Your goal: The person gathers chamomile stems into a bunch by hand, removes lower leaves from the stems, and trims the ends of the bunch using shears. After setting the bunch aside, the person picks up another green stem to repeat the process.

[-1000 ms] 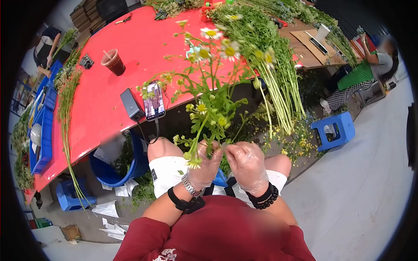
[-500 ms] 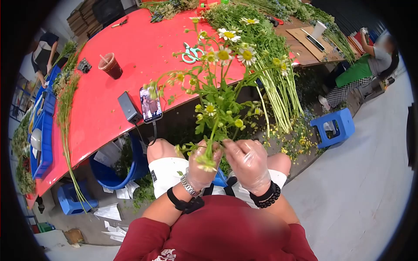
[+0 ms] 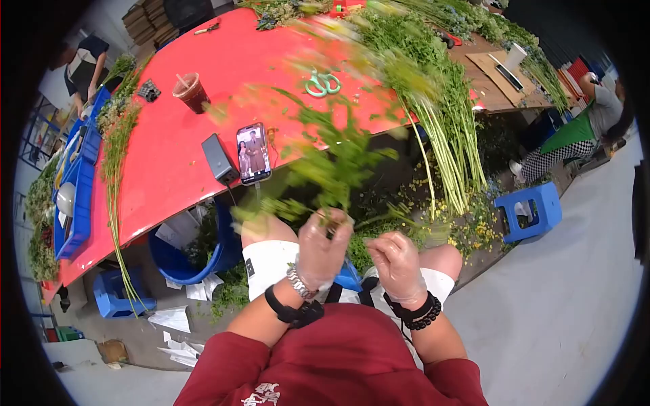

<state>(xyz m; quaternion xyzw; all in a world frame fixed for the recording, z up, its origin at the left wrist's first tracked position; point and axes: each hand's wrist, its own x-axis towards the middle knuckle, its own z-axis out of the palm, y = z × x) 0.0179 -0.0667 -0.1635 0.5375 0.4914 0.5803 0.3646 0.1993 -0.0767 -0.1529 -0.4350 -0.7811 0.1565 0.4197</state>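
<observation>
My left hand (image 3: pixel 324 249), in a clear glove, is closed around the stems of a leafy flower bunch (image 3: pixel 335 159), which rises above it and is smeared by motion. To its right my right hand (image 3: pixel 398 266), gloved as well, has its fingers pressed together; anything between them is too small to make out. Beyond the hands, long green stems (image 3: pixel 440 155) hang over the edge of the red table (image 3: pixel 169 149). Green-handled scissors (image 3: pixel 322 84) lie on the table behind the bunch.
A phone (image 3: pixel 254 154), a power bank (image 3: pixel 220 159) and an iced drink (image 3: pixel 191 93) are on the table. Below stand a blue bin (image 3: pixel 177 265) and blue stools (image 3: pixel 531 211). One person (image 3: pixel 87 68) is at the far left, another (image 3: pixel 575 135) at the right.
The bunch has swung and blurred above my left hand. My right hand has come away from the stems, slightly right and down. The table scene has shifted right in view.
</observation>
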